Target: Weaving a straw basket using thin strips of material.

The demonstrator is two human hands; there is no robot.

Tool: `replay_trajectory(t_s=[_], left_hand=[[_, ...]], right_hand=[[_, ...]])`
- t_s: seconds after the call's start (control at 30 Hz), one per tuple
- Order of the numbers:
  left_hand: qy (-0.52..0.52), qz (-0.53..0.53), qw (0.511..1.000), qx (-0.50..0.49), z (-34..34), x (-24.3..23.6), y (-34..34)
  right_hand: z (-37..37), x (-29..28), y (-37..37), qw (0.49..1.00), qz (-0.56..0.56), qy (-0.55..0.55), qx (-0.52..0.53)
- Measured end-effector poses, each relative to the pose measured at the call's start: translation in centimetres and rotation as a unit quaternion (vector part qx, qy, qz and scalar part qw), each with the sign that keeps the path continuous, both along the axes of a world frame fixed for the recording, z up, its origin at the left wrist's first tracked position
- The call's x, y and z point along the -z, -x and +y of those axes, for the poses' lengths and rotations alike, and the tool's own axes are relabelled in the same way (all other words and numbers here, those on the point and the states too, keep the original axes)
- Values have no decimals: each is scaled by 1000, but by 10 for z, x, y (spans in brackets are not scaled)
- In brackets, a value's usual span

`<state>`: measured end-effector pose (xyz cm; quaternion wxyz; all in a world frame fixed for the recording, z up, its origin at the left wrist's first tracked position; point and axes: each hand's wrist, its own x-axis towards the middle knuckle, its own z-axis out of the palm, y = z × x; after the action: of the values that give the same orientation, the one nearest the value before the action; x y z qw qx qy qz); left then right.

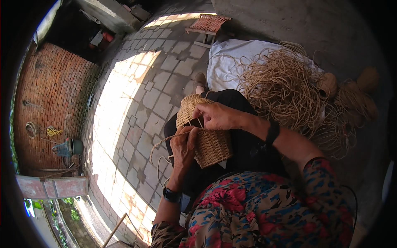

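A courtyard floor point(159, 101) of uneven grey slabs is crossed by a broad band of sunlight and is bordered on the left by a red brick wall point(62, 87). To the right, a white sheet point(223, 66) is spread on the ground, and much of it is covered by a tangled heap of tan cord point(281, 82). Beyond the sheet's far edge, a low stool point(209, 24) with a reddish slatted seat is seen. A patterned top point(244, 211) in red, blue and tan and dark trousers point(258, 157) are worn by the seated person.

On the lap, at the centre of the scene, a basket point(213, 148) of tan woven cord is held at a tilt, its dark opening turned partly upward. By the left hand point(184, 144), the basket's edge is grasped between thumb and fingers. The right hand point(217, 116) is poised over the opening with its fingers curled in; whether a strand is pinched there cannot be told. To the right of the heap, wound balls of cord point(327, 85) are set near the sheet's edge. One shoe point(199, 82) is glimpsed past the basket. From beside the left hand, a loose strand point(155, 148) is trailed outward in a curve. A dark watch point(171, 194) is worn on the left wrist, and a black band point(273, 132) on the right.
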<state>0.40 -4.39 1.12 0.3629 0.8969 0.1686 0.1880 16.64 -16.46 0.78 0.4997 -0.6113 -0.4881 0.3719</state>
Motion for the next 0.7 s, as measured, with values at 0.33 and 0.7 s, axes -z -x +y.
replay_trajectory(t_s=[0.33,0.7], left_hand=[[-36,5,999,10,0,-1,-1],[46,31,996,71,19,-4,9]], right_hand=[[14,7,-3,998,-36,55,1],[-15,22,28,982,15,-141,125]])
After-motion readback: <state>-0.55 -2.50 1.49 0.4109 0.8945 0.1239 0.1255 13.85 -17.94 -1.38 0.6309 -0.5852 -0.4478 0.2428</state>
